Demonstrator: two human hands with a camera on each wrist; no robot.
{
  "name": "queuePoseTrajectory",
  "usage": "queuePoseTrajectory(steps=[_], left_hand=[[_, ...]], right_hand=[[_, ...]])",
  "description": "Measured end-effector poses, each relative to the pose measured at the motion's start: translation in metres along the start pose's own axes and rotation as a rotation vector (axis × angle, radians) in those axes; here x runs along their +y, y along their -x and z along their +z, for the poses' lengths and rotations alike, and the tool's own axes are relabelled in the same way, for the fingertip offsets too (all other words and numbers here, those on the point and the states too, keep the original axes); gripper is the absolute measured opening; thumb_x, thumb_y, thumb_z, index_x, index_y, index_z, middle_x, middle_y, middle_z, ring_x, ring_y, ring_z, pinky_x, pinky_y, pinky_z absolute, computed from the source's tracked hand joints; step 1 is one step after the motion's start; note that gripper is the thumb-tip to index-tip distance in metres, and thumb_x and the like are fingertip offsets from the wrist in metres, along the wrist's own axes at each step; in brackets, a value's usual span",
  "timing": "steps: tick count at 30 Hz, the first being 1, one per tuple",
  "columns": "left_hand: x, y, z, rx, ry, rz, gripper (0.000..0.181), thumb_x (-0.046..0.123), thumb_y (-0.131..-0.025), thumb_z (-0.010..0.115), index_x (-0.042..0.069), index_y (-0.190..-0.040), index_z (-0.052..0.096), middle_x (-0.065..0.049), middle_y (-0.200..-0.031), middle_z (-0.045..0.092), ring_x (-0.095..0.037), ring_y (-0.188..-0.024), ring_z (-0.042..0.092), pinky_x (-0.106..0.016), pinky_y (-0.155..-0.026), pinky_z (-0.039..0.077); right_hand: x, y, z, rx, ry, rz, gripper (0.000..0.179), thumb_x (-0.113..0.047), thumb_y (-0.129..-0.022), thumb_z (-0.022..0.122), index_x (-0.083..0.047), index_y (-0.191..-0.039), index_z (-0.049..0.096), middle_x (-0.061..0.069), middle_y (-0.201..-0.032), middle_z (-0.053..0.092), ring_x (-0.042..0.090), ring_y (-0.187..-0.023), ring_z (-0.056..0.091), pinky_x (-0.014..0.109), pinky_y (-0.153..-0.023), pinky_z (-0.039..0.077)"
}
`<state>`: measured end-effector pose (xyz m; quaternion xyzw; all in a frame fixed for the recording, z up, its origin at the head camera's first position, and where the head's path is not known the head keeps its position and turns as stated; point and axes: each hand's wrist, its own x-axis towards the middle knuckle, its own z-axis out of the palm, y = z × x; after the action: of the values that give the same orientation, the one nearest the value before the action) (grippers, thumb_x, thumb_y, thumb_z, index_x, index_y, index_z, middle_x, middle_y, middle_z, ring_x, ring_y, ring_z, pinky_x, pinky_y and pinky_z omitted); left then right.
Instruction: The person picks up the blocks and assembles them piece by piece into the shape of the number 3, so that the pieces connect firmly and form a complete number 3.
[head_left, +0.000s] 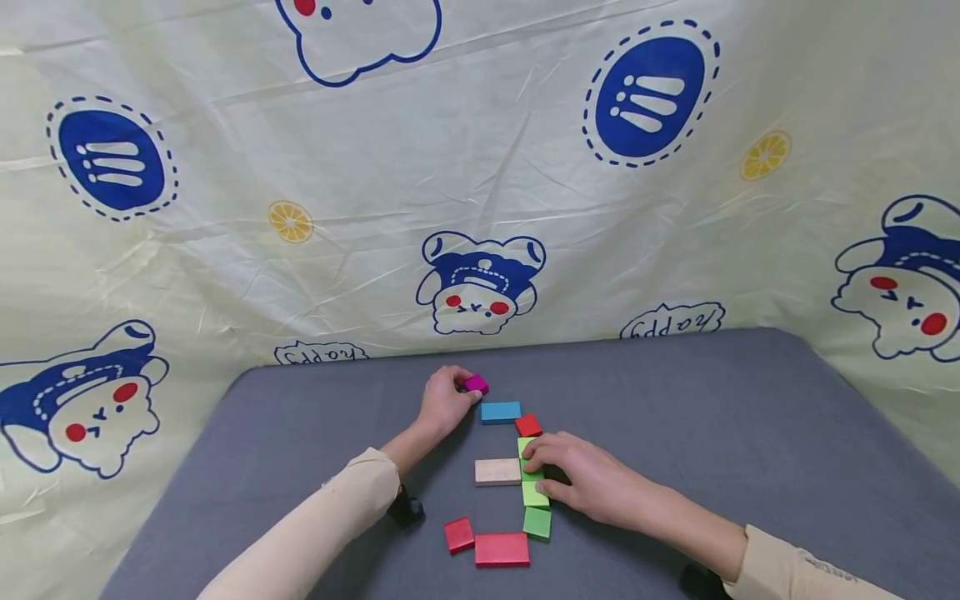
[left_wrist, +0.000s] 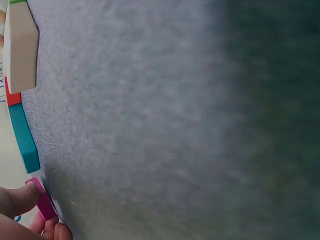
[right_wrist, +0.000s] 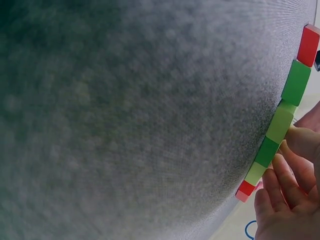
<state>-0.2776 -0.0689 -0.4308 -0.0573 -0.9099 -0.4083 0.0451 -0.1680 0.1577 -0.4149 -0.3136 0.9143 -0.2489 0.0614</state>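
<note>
At the far side of the table, my left hand [head_left: 444,404] pinches a small magenta block [head_left: 476,383] between thumb and fingers. The left wrist view shows the thumb pressed on this magenta block [left_wrist: 42,199]. A blue block [head_left: 501,412] lies just nearer than it, with a small red block [head_left: 528,425] at its right corner. My right hand [head_left: 588,479] reaches over a column of green blocks, its fingers loosely bent and fingertips at the middle green block [head_left: 532,471]. Its thumb touches a light green block [head_left: 536,495]. Fingers partly hide the upper light green block [head_left: 525,447].
A pale wooden block [head_left: 497,472] lies left of the column. At the near end are a green block [head_left: 537,523], a long red block [head_left: 502,550] and a smaller red block [head_left: 459,535]. The grey table [head_left: 675,400] meets a printed curtain [head_left: 480,167] behind.
</note>
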Motion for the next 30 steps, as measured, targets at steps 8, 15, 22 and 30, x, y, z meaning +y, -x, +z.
queuePoseTrajectory(steps=[8,15,22,30], left_hand=[[-0.01,0.004,-0.012,0.027,0.04,-0.029,0.027,0.009,-0.086,0.076,0.002,-0.11,0.068,-0.011,-0.101,0.062,-0.025,-0.092,0.054,-0.039,-0.083,0.048],[-0.013,0.014,-0.022,0.026,0.058,0.013,0.028,0.009,-0.086,0.076,0.002,-0.111,0.068,-0.011,-0.103,0.062,-0.026,-0.095,0.054,-0.041,-0.086,0.047],[-0.02,0.027,-0.027,-0.015,0.046,0.048,0.028,0.008,-0.086,0.076,0.001,-0.112,0.067,-0.012,-0.106,0.062,-0.028,-0.096,0.054,-0.043,-0.086,0.047],[-0.023,0.036,-0.031,-0.059,0.03,0.067,0.029,0.01,-0.085,0.077,0.002,-0.111,0.068,-0.01,-0.101,0.062,-0.026,-0.092,0.054,-0.042,-0.083,0.047]], right_hand=[[-0.001,0.0,0.001,0.0,-0.017,0.001,0.021,-0.017,-0.089,0.073,-0.018,-0.111,0.071,-0.005,-0.124,0.058,0.017,-0.116,0.052,0.045,-0.096,0.046],[0.0,0.0,0.001,0.005,-0.012,-0.004,0.022,-0.017,-0.089,0.073,-0.018,-0.111,0.071,-0.006,-0.124,0.058,0.016,-0.116,0.052,0.044,-0.096,0.046],[0.0,0.0,0.002,0.008,-0.014,-0.005,0.021,-0.017,-0.089,0.073,-0.018,-0.11,0.071,-0.006,-0.124,0.058,0.016,-0.116,0.052,0.044,-0.096,0.046],[0.0,0.0,0.001,0.01,-0.017,-0.003,0.021,-0.017,-0.089,0.073,-0.018,-0.11,0.071,-0.006,-0.124,0.058,0.016,-0.115,0.052,0.044,-0.096,0.046]])
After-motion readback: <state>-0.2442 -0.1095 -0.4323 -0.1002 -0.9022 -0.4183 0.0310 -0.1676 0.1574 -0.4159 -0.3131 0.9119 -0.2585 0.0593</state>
